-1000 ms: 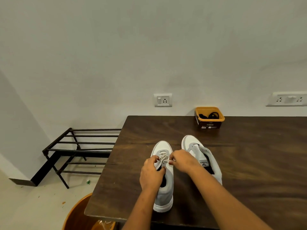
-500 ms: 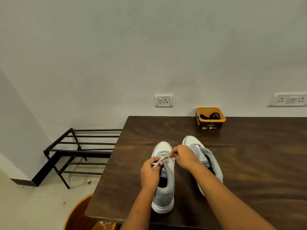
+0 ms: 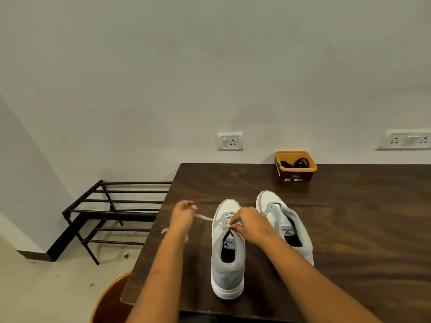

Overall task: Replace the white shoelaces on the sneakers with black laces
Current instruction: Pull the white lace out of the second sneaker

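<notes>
Both hands unlace the centre sneaker [image 3: 227, 271]: left hand [image 3: 183, 214] pinches the white lace [image 3: 205, 217], right hand [image 3: 250, 223] pinches it too; next, I judge, pull it free.

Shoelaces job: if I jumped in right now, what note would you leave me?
Left hand: grips the white lace, drawn out sideways from the left sneaker.
Right hand: fingers pinch at that sneaker's eyelets.
Right sneaker beside it shows no lace. Black laces sit in the orange tub at the far edge of the table.
Done: one sneaker unlaced, the other partly.
Left: finish pulling the white lace, thread black laces through both.
</notes>
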The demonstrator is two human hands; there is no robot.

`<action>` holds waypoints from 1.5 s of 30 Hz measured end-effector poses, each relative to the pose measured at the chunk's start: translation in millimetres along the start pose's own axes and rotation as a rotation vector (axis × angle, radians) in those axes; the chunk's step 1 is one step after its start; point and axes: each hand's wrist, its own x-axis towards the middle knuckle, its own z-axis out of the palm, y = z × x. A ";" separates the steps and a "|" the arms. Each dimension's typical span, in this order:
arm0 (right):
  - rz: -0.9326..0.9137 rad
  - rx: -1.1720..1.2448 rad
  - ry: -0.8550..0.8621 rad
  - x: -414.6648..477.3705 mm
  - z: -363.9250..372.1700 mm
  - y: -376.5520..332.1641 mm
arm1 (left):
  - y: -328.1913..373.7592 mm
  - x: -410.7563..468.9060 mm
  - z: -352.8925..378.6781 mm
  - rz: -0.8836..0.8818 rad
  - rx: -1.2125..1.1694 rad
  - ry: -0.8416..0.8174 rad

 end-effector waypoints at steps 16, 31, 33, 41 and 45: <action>0.080 -0.031 0.055 -12.5 26.4 -13.9 | -67.0 -47.3 52.0 0.434 0.621 0.130; 0.324 1.798 -0.068 -11.4 -27.0 -14.9 | -61.1 -52.1 57.2 0.425 0.754 0.029; 0.274 1.830 -0.040 -9.0 -45.5 -15.7 | -63.2 -48.1 58.8 0.387 0.684 -0.010; 0.324 1.519 0.241 -1.4 -72.0 3.1 | -70.4 -33.5 41.9 -0.015 -0.278 0.027; 0.435 1.285 0.245 4.1 -54.4 11.0 | -59.9 -14.4 10.9 -0.180 -0.531 0.312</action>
